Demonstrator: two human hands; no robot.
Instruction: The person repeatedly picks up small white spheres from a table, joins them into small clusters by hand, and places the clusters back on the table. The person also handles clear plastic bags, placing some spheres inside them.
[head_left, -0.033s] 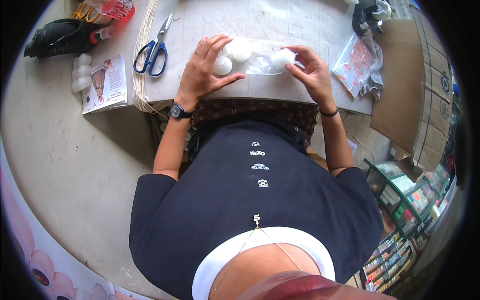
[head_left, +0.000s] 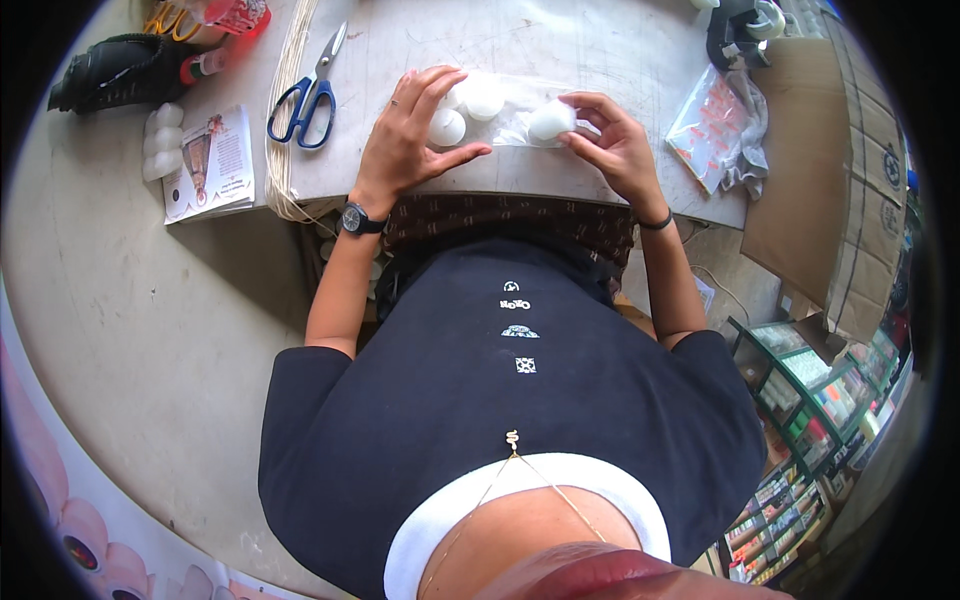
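Observation:
My left hand (head_left: 408, 130) is spread in a curve, thumb apart from the fingers, around a cluster of white balls that look like candles. The nearest of these is a white ball candle (head_left: 447, 127) with a short line like a wick. Another larger white ball (head_left: 484, 100) sits just behind it. Between the fingers and thumb of my right hand (head_left: 612, 140) is a white ball (head_left: 550, 120), held over the right end of a clear plastic bag (head_left: 515, 125). The bag lies flat on the table between my hands.
Blue-handled scissors (head_left: 303, 112) and a bundle of pale cord (head_left: 283, 165) lie left on the table (head_left: 440, 35). Farther left are a printed leaflet (head_left: 212, 165), a white bubble-shaped block (head_left: 163, 143) and a black pouch (head_left: 125, 75). A patterned plastic packet (head_left: 708, 130) and cardboard (head_left: 800, 170) are right.
My right hand has shifted slightly left with the white ball, which has turned and now shows a smooth round side. My left hand stays almost in place.

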